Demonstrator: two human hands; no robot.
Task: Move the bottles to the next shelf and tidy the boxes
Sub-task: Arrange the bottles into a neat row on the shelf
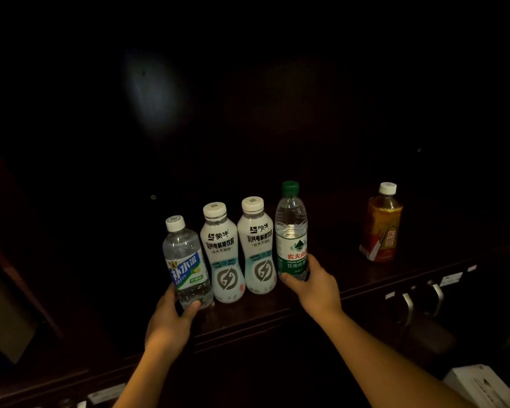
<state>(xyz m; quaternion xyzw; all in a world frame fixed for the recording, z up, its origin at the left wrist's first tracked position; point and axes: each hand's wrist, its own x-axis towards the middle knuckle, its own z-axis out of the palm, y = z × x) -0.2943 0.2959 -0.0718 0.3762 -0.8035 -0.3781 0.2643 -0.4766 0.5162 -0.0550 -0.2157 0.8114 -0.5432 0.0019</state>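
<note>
Several bottles stand in a row on a dark wooden shelf (351,278). My left hand (171,319) grips the base of a clear bottle with a blue-green label (186,263) at the row's left end. Two white electrolyte-drink bottles (223,251) (258,245) stand side by side in the middle. My right hand (312,287) holds the lower part of a green-capped water bottle (291,231) at the row's right end. An orange tea bottle with a white cap (382,225) stands alone farther right.
The cabinet interior behind the bottles is very dark. Metal drawer handles (421,298) and small labels sit below the shelf edge at right. A white box (480,384) shows at the bottom right corner, and small pale items (106,393) lie at the bottom left.
</note>
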